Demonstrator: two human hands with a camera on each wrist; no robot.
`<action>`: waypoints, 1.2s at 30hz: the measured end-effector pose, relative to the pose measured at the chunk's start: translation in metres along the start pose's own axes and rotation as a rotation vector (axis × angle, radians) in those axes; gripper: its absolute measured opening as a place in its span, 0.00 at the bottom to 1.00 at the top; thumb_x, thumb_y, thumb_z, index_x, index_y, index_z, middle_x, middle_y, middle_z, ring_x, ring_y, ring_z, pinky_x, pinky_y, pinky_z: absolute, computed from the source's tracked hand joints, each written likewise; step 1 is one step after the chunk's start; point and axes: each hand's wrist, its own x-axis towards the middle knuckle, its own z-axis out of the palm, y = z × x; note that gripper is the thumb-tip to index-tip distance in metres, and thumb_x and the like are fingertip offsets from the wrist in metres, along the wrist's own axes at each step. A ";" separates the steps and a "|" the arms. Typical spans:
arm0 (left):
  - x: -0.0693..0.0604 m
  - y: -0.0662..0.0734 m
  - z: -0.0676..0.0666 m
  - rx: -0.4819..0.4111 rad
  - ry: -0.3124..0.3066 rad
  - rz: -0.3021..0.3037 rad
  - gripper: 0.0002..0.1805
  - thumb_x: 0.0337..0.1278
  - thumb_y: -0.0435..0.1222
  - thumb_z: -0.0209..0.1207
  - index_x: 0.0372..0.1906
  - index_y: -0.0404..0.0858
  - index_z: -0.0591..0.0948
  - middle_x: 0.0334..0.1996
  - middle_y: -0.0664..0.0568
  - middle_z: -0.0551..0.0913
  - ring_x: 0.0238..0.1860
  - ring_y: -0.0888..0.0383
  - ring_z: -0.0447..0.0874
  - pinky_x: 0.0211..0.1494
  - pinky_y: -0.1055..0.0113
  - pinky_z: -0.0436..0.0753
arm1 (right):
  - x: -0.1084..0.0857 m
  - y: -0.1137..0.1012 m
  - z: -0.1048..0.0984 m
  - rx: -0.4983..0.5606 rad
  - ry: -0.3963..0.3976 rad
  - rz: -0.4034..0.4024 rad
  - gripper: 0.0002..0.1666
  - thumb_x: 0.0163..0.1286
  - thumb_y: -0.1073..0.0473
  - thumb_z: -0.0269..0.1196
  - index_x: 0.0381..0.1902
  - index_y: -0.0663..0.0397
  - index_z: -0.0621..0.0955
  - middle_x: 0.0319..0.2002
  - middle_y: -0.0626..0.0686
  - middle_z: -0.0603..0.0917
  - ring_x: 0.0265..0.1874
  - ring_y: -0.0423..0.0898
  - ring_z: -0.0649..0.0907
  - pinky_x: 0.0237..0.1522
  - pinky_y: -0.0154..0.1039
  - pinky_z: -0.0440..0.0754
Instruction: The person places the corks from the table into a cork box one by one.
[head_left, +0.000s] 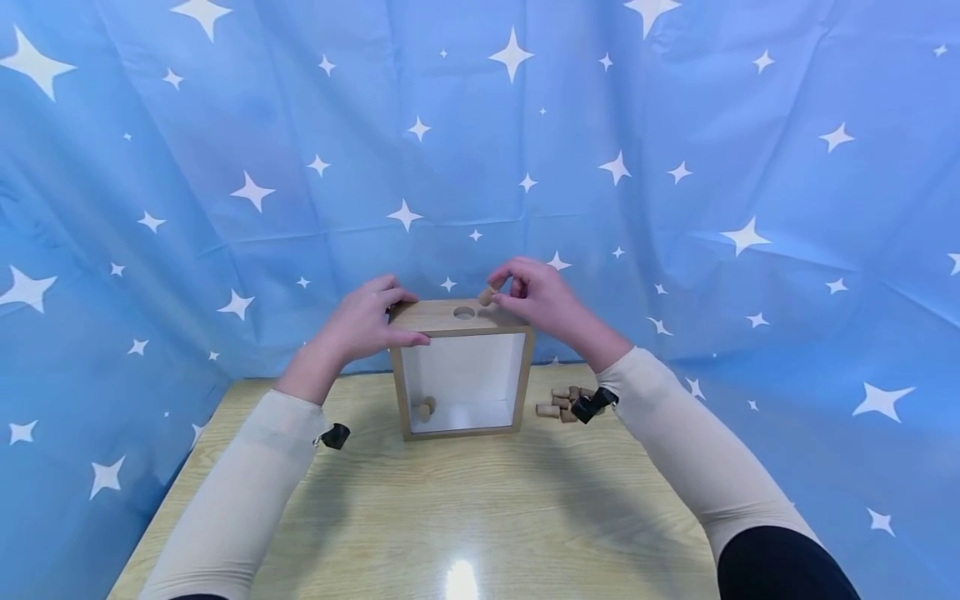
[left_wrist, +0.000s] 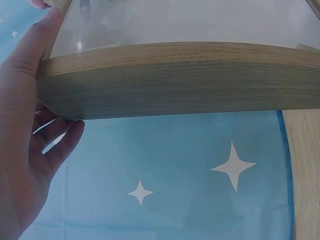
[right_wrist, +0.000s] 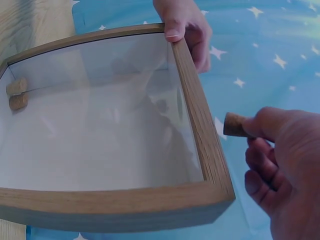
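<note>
A wooden shadow box (head_left: pixel 429 314) with a clear front stands upright on the table, a round hole (head_left: pixel 464 313) in its top face. At its upper left corner my left hand (head_left: pixel 365 321) grips it, thumb on the front edge and fingers behind. My right hand (head_left: pixel 546 302) pinches a cork (right_wrist: pixel 234 124) between thumb and fingertips, just right of the hole and above the top face. Inside the box, two corks (right_wrist: pixel 18 101) lie at the bottom left. In the left wrist view, the left thumb lies along the frame (left_wrist: pixel 150 55).
Several loose corks (head_left: pixel 548 411) lie in a small pile on the table (head_left: pixel 465 500), right of the box and partly hidden by the right wrist camera (head_left: pixel 592 404). Behind the table hangs a blue cloth (head_left: pixel 480 167) with white stars.
</note>
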 end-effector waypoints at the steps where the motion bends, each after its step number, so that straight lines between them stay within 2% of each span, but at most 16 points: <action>1: 0.000 0.000 0.000 0.001 0.002 0.000 0.43 0.51 0.63 0.82 0.65 0.40 0.88 0.46 0.53 0.75 0.44 0.51 0.74 0.49 0.54 0.75 | 0.002 -0.001 0.001 -0.002 -0.008 0.001 0.11 0.77 0.66 0.73 0.54 0.58 0.90 0.35 0.52 0.80 0.32 0.49 0.78 0.35 0.38 0.75; 10: 0.002 -0.002 0.003 0.007 0.024 0.008 0.42 0.49 0.64 0.83 0.63 0.41 0.89 0.45 0.54 0.76 0.44 0.52 0.74 0.49 0.55 0.75 | 0.012 -0.008 0.012 -0.044 -0.065 -0.055 0.12 0.75 0.67 0.73 0.54 0.56 0.91 0.47 0.51 0.88 0.31 0.47 0.79 0.35 0.39 0.78; 15: 0.001 -0.002 0.002 0.009 0.028 0.007 0.42 0.49 0.64 0.83 0.63 0.41 0.89 0.45 0.54 0.75 0.44 0.52 0.74 0.49 0.55 0.76 | 0.018 -0.009 0.019 -0.088 -0.101 -0.084 0.12 0.75 0.67 0.74 0.55 0.58 0.90 0.49 0.52 0.88 0.31 0.46 0.80 0.37 0.40 0.81; 21: 0.001 -0.002 0.003 0.010 0.024 0.008 0.42 0.49 0.62 0.83 0.63 0.41 0.89 0.45 0.53 0.75 0.44 0.52 0.75 0.48 0.55 0.76 | 0.019 -0.008 0.024 -0.116 -0.150 -0.082 0.13 0.77 0.64 0.73 0.56 0.59 0.90 0.49 0.52 0.88 0.33 0.45 0.81 0.38 0.41 0.82; 28: 0.001 -0.002 0.003 -0.009 0.027 0.010 0.41 0.48 0.61 0.84 0.63 0.40 0.90 0.46 0.53 0.77 0.44 0.51 0.75 0.49 0.55 0.76 | 0.017 -0.007 0.024 -0.103 -0.142 -0.105 0.13 0.77 0.64 0.73 0.56 0.60 0.90 0.48 0.52 0.88 0.35 0.46 0.82 0.40 0.43 0.83; 36: 0.002 -0.003 0.003 0.005 0.022 0.005 0.44 0.48 0.67 0.81 0.63 0.41 0.89 0.46 0.54 0.77 0.45 0.52 0.76 0.50 0.55 0.76 | 0.007 -0.004 0.013 -0.048 -0.100 -0.077 0.12 0.76 0.65 0.73 0.54 0.60 0.90 0.50 0.52 0.88 0.33 0.47 0.81 0.37 0.41 0.81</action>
